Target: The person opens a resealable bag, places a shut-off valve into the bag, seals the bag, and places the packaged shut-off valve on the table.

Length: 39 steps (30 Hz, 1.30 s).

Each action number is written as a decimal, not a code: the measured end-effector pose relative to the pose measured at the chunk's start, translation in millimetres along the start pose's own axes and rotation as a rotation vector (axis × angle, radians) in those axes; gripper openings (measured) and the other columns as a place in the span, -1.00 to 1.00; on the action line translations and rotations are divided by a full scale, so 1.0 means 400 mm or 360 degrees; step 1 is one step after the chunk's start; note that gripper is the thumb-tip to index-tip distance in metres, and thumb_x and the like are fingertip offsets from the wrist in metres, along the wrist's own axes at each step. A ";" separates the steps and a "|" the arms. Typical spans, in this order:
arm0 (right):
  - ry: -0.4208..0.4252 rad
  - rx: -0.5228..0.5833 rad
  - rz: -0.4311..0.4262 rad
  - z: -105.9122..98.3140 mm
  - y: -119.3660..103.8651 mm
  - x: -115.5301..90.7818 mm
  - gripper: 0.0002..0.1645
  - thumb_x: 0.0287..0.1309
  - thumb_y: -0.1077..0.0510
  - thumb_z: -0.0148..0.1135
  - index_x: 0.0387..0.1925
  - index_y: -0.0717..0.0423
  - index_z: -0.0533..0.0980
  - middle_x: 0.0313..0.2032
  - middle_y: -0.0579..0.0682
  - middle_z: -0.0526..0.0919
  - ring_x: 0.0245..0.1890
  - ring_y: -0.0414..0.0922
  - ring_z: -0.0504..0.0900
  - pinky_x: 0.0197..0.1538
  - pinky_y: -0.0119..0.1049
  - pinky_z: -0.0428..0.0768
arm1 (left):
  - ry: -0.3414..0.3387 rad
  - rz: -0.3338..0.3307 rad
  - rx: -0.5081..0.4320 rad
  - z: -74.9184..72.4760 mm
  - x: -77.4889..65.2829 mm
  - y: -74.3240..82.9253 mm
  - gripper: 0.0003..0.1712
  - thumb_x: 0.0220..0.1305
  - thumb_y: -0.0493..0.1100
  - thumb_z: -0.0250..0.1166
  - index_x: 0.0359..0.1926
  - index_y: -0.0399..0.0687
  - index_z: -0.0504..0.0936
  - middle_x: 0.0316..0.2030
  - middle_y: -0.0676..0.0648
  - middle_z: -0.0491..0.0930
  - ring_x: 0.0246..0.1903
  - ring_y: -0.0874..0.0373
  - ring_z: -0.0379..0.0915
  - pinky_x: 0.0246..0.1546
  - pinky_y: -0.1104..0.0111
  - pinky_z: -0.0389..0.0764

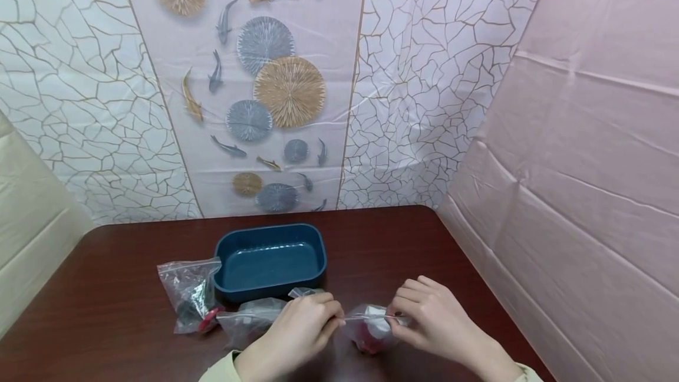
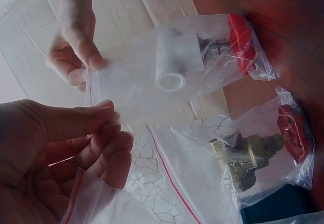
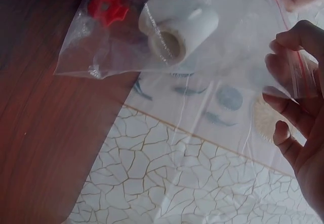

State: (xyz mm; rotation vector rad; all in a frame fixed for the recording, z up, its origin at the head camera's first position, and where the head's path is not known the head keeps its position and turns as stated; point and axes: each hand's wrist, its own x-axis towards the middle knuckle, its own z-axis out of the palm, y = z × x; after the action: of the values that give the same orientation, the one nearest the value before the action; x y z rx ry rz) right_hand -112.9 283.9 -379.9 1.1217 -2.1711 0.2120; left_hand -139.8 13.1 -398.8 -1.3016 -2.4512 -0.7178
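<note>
A clear zip bag (image 2: pixel 126 77) with a red seal line hangs between my two hands. Inside it lies a white plastic valve (image 3: pixel 174 26) with a red handwheel (image 3: pixel 114 1). My left hand (image 1: pixel 305 326) pinches one end of the bag's top edge between thumb and forefinger. At the other end of that edge, my right hand (image 1: pixel 432 317) pinches the bag with thumb and fingers. A second zip bag with a brass valve (image 2: pixel 245 155) and dark red handwheel (image 2: pixel 295 133) shows beyond my left hand in the left wrist view.
A blue rectangular bin (image 1: pixel 270 287) stands at the back of the dark red table (image 1: pixel 371 246). Left of it lies a zip bag (image 1: pixel 180 287) with a red-wheeled part. Another clear bag (image 1: pixel 249 320) sits in front of the bin. Patterned cloth walls surround the table.
</note>
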 end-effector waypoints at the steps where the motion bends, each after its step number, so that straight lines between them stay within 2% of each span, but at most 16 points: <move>1: 0.0001 0.0001 0.0006 -0.002 0.001 -0.003 -0.82 -0.11 0.14 0.38 -0.49 -0.22 0.54 -0.47 -0.41 0.51 -0.42 -0.38 0.43 -0.32 -0.46 0.28 | -0.0008 -0.0010 -0.0007 -0.001 0.000 0.000 -0.91 0.27 -0.21 0.41 -0.38 0.06 0.71 -0.45 0.19 0.53 -0.42 0.40 0.47 -0.44 0.53 0.50; 6: 0.0027 0.0004 0.0035 -0.013 0.008 -0.021 -0.84 -0.10 0.13 0.38 -0.47 -0.23 0.58 -0.45 -0.42 0.54 -0.40 -0.41 0.45 -0.31 -0.47 0.28 | -0.0044 -0.0042 -0.0029 -0.004 -0.001 -0.002 -0.92 0.28 -0.21 0.40 -0.37 0.05 0.71 -0.44 0.19 0.54 -0.43 0.41 0.46 -0.44 0.53 0.50; 11: 0.0003 0.0015 0.0083 -0.024 0.012 -0.035 -0.93 0.11 0.06 0.32 -0.44 -0.24 0.60 -0.43 -0.43 0.56 -0.38 -0.41 0.46 -0.29 -0.46 0.29 | -0.0055 -0.0057 -0.0041 -0.006 -0.008 -0.002 -0.91 0.29 -0.20 0.39 -0.37 0.06 0.71 -0.44 0.20 0.53 -0.44 0.43 0.44 -0.45 0.55 0.48; 17: 0.0043 0.0028 0.0063 -0.028 0.015 -0.039 -0.87 0.25 0.00 0.27 -0.44 -0.23 0.61 -0.42 -0.43 0.56 -0.38 -0.40 0.48 -0.29 -0.45 0.33 | -0.0030 -0.0048 -0.0038 -0.011 -0.017 -0.007 -0.91 0.28 -0.20 0.40 -0.38 0.07 0.70 -0.44 0.20 0.53 -0.43 0.43 0.45 -0.44 0.54 0.48; 23: 0.0088 0.0057 0.0037 -0.029 0.019 -0.042 -0.72 0.41 -0.08 0.19 -0.46 -0.19 0.59 -0.44 -0.40 0.54 -0.39 -0.37 0.49 -0.26 -0.42 0.42 | -0.0035 -0.0073 -0.0062 -0.015 -0.024 -0.012 -0.92 0.27 -0.21 0.41 -0.37 0.06 0.71 -0.44 0.21 0.52 -0.43 0.44 0.44 -0.44 0.54 0.48; 32: 0.0111 0.0063 0.0055 -0.020 0.022 -0.048 -0.67 0.42 -0.09 0.18 -0.51 -0.17 0.53 -0.48 -0.36 0.49 -0.43 -0.36 0.44 -0.30 -0.45 0.43 | -0.0101 -0.0136 -0.0079 -0.020 -0.023 -0.012 -0.92 0.29 -0.20 0.40 -0.35 0.06 0.71 -0.43 0.22 0.53 -0.43 0.45 0.42 -0.43 0.54 0.48; 39: 0.0146 0.0037 0.0051 -0.018 0.024 -0.041 -0.61 0.43 -0.13 0.15 -0.55 -0.17 0.47 -0.54 -0.33 0.42 -0.47 -0.37 0.35 -0.34 -0.46 0.37 | -0.0106 -0.0116 -0.0122 -0.025 -0.033 -0.009 -0.95 0.33 -0.21 0.37 -0.28 0.05 0.73 -0.37 0.20 0.58 -0.37 0.44 0.45 -0.38 0.55 0.51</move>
State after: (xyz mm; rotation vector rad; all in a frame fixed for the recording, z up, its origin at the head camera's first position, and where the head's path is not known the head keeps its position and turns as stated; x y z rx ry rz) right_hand -110.2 303.6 -383.4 1.0696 -2.1112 0.2982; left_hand -135.4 -3.3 -397.5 -1.2887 -2.5596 -0.8061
